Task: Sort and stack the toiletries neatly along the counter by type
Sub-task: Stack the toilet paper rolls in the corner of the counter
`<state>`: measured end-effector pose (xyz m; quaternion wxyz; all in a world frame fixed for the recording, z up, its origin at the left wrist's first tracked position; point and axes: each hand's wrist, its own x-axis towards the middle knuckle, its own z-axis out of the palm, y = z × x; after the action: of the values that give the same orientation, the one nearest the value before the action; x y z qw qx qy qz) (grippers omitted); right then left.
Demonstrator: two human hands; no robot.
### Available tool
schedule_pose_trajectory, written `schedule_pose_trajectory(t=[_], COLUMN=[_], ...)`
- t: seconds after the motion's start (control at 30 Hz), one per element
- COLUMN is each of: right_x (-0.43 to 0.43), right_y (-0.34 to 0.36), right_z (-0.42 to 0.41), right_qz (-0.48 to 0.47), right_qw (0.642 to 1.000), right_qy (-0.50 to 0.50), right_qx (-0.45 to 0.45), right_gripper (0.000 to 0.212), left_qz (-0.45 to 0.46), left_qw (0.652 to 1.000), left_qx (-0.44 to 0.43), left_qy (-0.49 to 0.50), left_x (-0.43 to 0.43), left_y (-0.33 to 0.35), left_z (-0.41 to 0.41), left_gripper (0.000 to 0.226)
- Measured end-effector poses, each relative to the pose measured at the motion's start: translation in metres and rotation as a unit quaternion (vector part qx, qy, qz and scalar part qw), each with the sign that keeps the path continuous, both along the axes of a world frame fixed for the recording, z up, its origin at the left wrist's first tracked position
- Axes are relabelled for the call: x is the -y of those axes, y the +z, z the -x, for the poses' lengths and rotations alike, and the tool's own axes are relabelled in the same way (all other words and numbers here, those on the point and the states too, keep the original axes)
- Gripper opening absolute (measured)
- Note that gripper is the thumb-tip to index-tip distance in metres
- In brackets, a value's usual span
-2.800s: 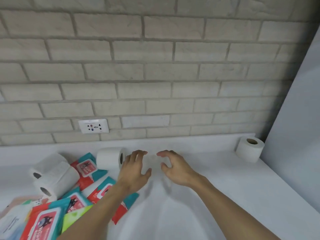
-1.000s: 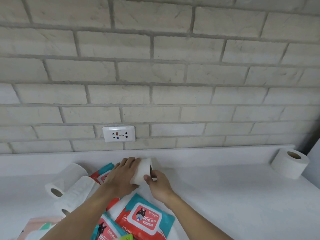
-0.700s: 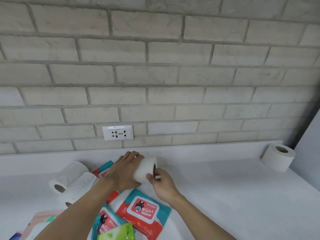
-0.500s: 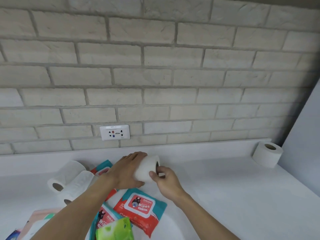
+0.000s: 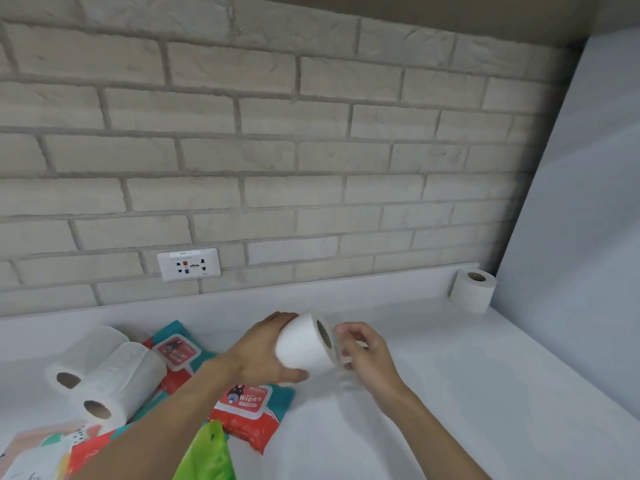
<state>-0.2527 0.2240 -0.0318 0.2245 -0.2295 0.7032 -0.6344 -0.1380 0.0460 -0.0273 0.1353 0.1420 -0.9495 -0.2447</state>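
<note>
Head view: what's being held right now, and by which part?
A toilet roll, in both hands. The left hand wraps its curved side; the right hand pinches the rim of its end face, beside the core hole.

bare counter (image 5: 433, 393) right, wipes packs (image 5: 247, 407) left

A white toilet roll (image 5: 301, 344) lay on its side, gripped by the left hand (image 5: 263, 355), with the right hand (image 5: 363, 355) curled against its open end. Two more rolls (image 5: 128, 379) lay side by side at the left of the desk (image 5: 450, 393), touching red-and-teal wipes packs (image 5: 249, 410). Another roll (image 5: 472, 291) stood upright in the far right corner.
</note>
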Motion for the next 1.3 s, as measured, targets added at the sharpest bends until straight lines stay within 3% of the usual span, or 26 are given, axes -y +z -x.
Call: schedule_pose_trajectory(t=[0.1,0.3,0.43,0.73,0.93,1.3], right_x=[-0.020,-0.055,-0.074,-0.113,-0.135,-0.173], right_y=[-0.003,-0.010,-0.008,-0.005,-0.015,-0.015], right_z=[0.012,0.025,0.039,0.086,0.130,0.190], right_qz=[0.022,0.043,0.108,0.121,0.086,0.052], right_qw=[0.995,0.955,0.927,0.936,0.964,0.975], right_qy=[-0.047,0.063,0.094,0.037,-0.029,-0.098], right_qx=[0.080,0.287,0.348,0.327,0.248,0.192], right_gripper=[0.012,0.042,0.048,0.040,0.040,0.039], left_qz=[-0.045,-0.152,-0.215,-0.323,-0.469,-0.544], left_qw=[0.999,0.985,0.972,0.942,0.879,0.835], left_qx=[-0.024,-0.082,-0.096,-0.073,-0.075,-0.075], left_qy=[-0.007,-0.008,-0.018,-0.057,-0.044,0.033], left_x=[-0.019,-0.060,-0.086,-0.130,-0.157,-0.198], left_y=[0.000,0.002,0.001,-0.004,0.008,-0.011], left_z=[0.007,0.031,0.050,0.106,0.147,0.237], left_gripper=[0.091,0.086,0.080,0.078,0.027,0.027])
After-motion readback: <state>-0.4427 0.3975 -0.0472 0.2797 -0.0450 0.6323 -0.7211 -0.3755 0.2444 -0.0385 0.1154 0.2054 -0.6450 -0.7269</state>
